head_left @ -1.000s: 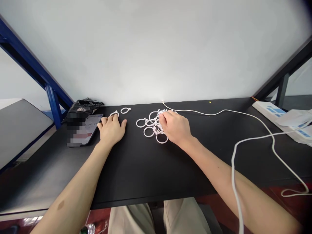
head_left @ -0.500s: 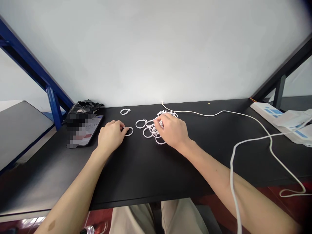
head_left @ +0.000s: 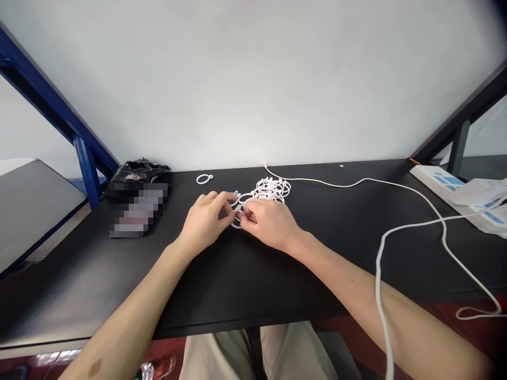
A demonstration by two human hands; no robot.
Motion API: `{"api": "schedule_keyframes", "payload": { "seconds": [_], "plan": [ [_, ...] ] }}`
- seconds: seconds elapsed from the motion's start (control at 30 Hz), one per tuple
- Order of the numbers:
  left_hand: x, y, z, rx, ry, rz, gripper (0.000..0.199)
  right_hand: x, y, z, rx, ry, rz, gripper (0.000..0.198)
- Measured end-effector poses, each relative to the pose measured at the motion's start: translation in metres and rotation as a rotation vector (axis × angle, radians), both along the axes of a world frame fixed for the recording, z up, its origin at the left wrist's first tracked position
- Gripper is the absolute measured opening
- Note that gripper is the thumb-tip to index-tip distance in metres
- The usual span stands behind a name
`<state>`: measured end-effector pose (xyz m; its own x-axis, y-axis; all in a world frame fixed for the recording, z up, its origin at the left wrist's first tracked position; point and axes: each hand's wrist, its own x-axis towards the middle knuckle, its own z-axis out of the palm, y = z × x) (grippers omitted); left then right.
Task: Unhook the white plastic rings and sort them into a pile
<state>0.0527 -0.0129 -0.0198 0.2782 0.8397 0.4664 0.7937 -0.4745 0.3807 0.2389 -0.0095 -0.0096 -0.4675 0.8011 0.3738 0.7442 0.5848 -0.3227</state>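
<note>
Over the black table, my left hand (head_left: 208, 219) and my right hand (head_left: 273, 224) meet, fingertips almost touching. My right thumb and index finger pinch a white plastic curtain ring (head_left: 236, 226), partly hidden by the fingers. Thumb and index finger of my left hand close from the other side on a ring at the same spot; which ring each hand holds is hard to separate. Just behind my right hand lies a heap of white curtain rings (head_left: 273, 186) with small eyelets. A single curtain ring (head_left: 204, 179) rests apart, behind my left hand.
On the left, a pixelated phone (head_left: 137, 211) lies before a crumpled black plastic bag (head_left: 140, 171). A white cable (head_left: 380, 264) runs across the right side and over my right forearm. A white and blue package (head_left: 447, 182) is at the far right. A white wall (head_left: 269, 84) rises behind.
My left hand has moved right, away from where a ring lay in its fingers; that spot is bare now. My right hand has shifted slightly left and forward of the heap, now meeting the left.
</note>
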Motion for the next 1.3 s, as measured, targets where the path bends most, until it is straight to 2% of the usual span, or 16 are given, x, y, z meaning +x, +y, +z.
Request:
{"api": "schedule_keyframes", "payload": {
  "seconds": [0.13, 0.27, 0.33, 0.47, 0.53, 0.6, 0.7, 0.8, 0.9, 1.0, 1.07, 1.3],
  "plan": [
    [-0.002, 0.009, 0.002, -0.092, -0.136, 0.089, 0.028, -0.007, 0.0, -0.001, 0.029, 0.07, -0.051, 0.023],
    [-0.01, 0.021, -0.003, -0.112, -0.251, 0.148, 0.032, -0.006, 0.002, -0.001, 0.07, 0.095, -0.135, 0.025],
    [-0.018, 0.031, -0.01, -0.116, -0.196, 0.159, 0.034, -0.001, 0.004, 0.0, 0.063, 0.106, -0.164, 0.027],
    [-0.036, 0.057, -0.024, 0.009, 0.109, 0.478, 0.044, 0.011, 0.012, 0.002, 0.021, 0.067, -0.236, 0.032],
    [-0.041, 0.069, -0.028, -0.024, 0.237, 0.503, 0.045, 0.015, 0.017, 0.003, 0.0, 0.031, -0.275, 0.034],
    [-0.045, 0.075, -0.03, -0.052, 0.27, 0.509, 0.041, 0.017, 0.02, 0.004, -0.003, 0.014, -0.316, 0.036],
    [-0.046, 0.071, -0.03, -0.024, 0.242, 0.488, 0.032, 0.019, 0.024, 0.006, 0.0, 0.003, -0.39, 0.038],
    [-0.043, 0.053, -0.026, 0.07, 0.162, 0.417, 0.024, 0.022, 0.024, 0.008, 0.022, 0.002, -0.447, 0.037],
    [-0.029, 0.028, -0.016, 0.123, -0.059, 0.276, 0.019, 0.023, 0.019, 0.008, 0.089, 0.039, -0.348, 0.031],
    [-0.008, 0.006, -0.003, 0.039, -0.274, 0.107, 0.02, 0.018, 0.012, 0.006, 0.136, 0.043, -0.127, 0.033],
    [0.003, -0.003, 0.004, -0.047, -0.373, 0.032, 0.023, 0.013, 0.008, 0.004, 0.138, 0.011, -0.043, 0.034],
    [0.009, -0.009, 0.012, -0.277, -0.505, -0.006, 0.031, 0.006, 0.008, 0.002, 0.137, 0.031, -0.058, 0.032]
  ]
}}
